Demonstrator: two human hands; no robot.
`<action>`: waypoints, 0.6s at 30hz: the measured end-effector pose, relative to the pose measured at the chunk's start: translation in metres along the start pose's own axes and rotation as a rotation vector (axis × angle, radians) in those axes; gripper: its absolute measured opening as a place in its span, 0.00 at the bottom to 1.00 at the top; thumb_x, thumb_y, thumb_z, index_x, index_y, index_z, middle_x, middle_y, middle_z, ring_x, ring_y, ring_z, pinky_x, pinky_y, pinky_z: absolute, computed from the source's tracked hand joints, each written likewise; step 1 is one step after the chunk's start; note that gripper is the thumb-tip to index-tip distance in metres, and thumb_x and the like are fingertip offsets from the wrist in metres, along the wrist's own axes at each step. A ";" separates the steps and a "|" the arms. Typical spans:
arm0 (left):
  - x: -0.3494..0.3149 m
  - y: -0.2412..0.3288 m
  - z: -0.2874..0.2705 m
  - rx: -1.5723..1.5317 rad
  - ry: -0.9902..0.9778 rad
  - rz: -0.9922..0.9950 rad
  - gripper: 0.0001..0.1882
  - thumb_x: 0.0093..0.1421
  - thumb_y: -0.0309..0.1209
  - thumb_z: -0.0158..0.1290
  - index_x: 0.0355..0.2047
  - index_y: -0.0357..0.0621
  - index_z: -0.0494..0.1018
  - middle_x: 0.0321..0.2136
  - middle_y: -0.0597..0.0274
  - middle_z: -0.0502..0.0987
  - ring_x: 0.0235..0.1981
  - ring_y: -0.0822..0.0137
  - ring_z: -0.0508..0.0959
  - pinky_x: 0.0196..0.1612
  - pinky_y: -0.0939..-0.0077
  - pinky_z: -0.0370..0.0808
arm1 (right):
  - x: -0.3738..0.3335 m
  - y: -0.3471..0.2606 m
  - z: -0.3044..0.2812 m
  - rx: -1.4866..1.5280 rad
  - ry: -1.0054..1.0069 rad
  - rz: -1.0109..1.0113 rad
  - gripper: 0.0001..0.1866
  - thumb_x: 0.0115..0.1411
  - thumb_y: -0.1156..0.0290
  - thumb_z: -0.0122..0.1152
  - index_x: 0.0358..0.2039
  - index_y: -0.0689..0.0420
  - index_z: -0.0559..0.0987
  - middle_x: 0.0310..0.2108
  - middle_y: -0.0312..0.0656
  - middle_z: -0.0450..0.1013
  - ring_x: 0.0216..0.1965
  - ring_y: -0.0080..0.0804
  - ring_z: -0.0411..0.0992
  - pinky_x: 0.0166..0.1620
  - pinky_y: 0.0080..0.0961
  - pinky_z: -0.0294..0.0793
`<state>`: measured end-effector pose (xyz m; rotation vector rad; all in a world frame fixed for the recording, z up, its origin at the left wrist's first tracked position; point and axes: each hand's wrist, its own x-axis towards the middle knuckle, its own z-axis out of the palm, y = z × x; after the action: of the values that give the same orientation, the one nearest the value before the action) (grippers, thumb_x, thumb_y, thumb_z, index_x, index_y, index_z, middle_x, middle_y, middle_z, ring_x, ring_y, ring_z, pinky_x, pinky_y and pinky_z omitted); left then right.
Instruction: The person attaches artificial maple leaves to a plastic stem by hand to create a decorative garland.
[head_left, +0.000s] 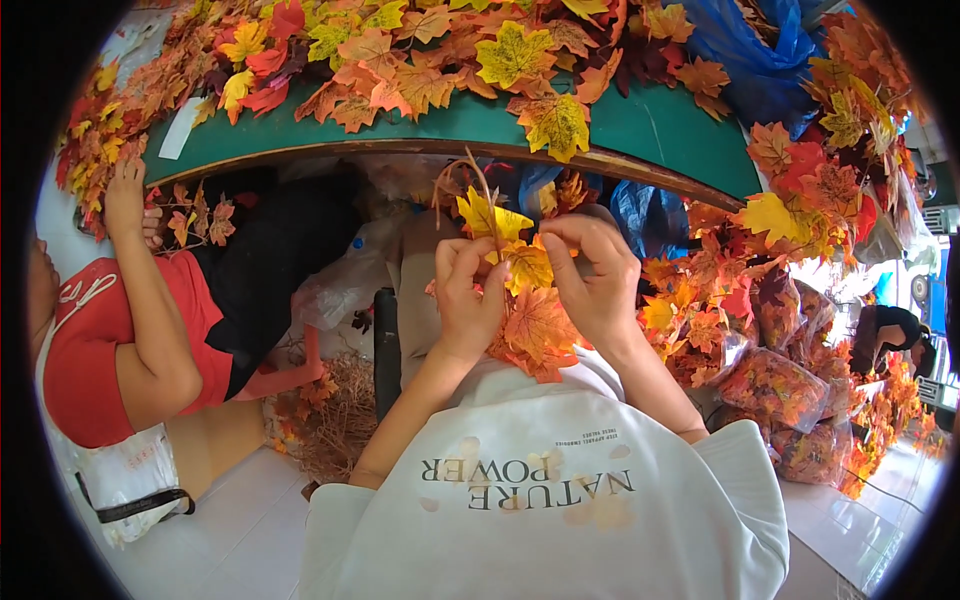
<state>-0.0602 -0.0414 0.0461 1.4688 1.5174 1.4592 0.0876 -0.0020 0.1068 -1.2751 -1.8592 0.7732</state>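
In front of my chest is an artificial maple leaf garland (538,325), with orange leaves low down and yellow ones above. Its thin brown stem (484,180) sticks up past the leaves toward the table edge. My left hand (468,305) is closed around the stem, thumb and fingers together beside a yellow leaf (492,215). On the other side, my right hand (600,275) has its thumb and bent forefinger brought together at the edge of the yellow leaves. What lies between those fingertips is partly hidden.
A green table (400,125) heaped with loose maple leaves curves across in front. At left sits a person in a red top (160,350), hands at the table edge. Bagged leaves (775,390) are piled at right; bundled brown stems (345,420) lie on the floor at left.
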 end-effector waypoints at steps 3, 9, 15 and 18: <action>0.000 0.010 0.002 0.046 -0.026 0.052 0.14 0.50 0.16 0.54 0.39 0.37 0.70 0.34 0.59 0.64 0.25 0.72 0.72 0.27 0.82 0.70 | 0.017 -0.017 0.008 -0.186 0.190 -0.258 0.17 0.50 0.75 0.63 0.42 0.60 0.75 0.36 0.44 0.73 0.43 0.47 0.70 0.46 0.35 0.69; 0.005 0.012 -0.012 0.025 -0.110 0.017 0.13 0.46 0.18 0.57 0.35 0.36 0.72 0.28 0.56 0.70 0.27 0.60 0.73 0.32 0.70 0.71 | 0.014 0.006 0.039 0.189 0.030 -0.219 0.17 0.52 0.78 0.61 0.44 0.60 0.75 0.35 0.47 0.73 0.32 0.41 0.74 0.33 0.27 0.74; 0.031 0.022 -0.044 0.226 0.064 0.085 0.10 0.53 0.30 0.58 0.35 0.39 0.76 0.32 0.59 0.73 0.32 0.63 0.72 0.38 0.73 0.68 | 0.011 0.008 0.032 -0.005 -0.015 -0.288 0.20 0.50 0.78 0.60 0.45 0.52 0.76 0.29 0.43 0.71 0.28 0.40 0.72 0.30 0.30 0.73; 0.035 0.023 -0.040 -0.169 -0.108 -0.134 0.09 0.57 0.25 0.54 0.39 0.38 0.76 0.33 0.66 0.70 0.35 0.77 0.70 0.34 0.86 0.68 | 0.011 0.010 0.035 -0.022 -0.157 -0.354 0.22 0.47 0.80 0.59 0.45 0.52 0.76 0.31 0.43 0.71 0.32 0.44 0.72 0.33 0.33 0.73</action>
<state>-0.0985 -0.0252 0.0869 1.2991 1.3657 1.3705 0.0607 0.0092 0.0826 -0.8807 -2.1473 0.6765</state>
